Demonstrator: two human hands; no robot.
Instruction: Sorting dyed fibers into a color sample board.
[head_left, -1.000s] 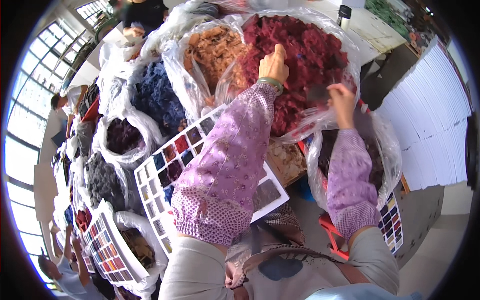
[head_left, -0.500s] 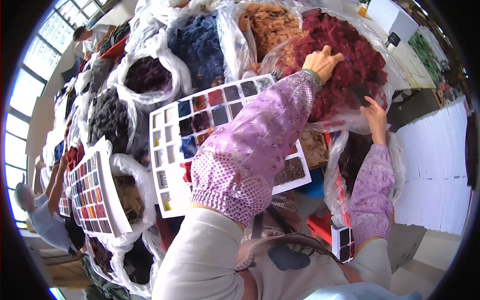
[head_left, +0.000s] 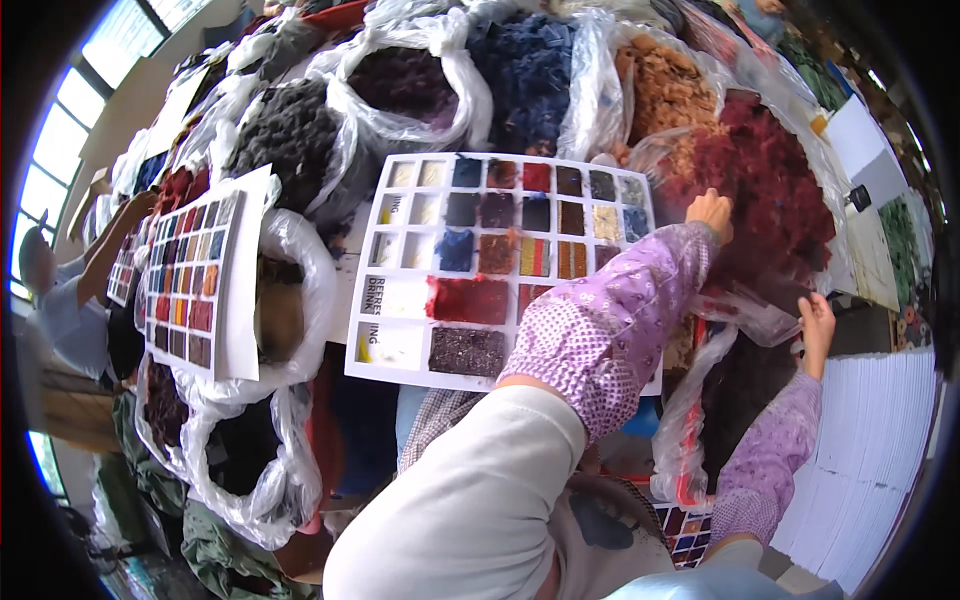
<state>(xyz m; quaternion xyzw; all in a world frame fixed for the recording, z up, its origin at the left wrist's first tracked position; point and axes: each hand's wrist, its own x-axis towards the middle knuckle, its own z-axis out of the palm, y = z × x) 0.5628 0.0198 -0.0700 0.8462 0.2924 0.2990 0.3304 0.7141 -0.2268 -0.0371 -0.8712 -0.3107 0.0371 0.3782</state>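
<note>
My left hand is at the near left edge of a heap of dark red loose fibre. Its fingers are curled together, and what they hold, if anything, is hidden. At the heap's near right side, my right hand pinches a dark flat piece; its exact kind is unclear. Clear plastic bag film lies between the hands. Below my left arm a white sample board carries rows of coloured fibre swatches, partly covered by my purple patterned sleeve.
Open plastic bags hold orange fibre, blue fibre, dark purple fibre and grey fibre. A second swatch board stands left, near another person. White stacked sheets stand at the right.
The view has swung, so the bags and board sit further right in it. My left hand has drawn from over the red heap to its near left edge; my right hand keeps its pinch.
</note>
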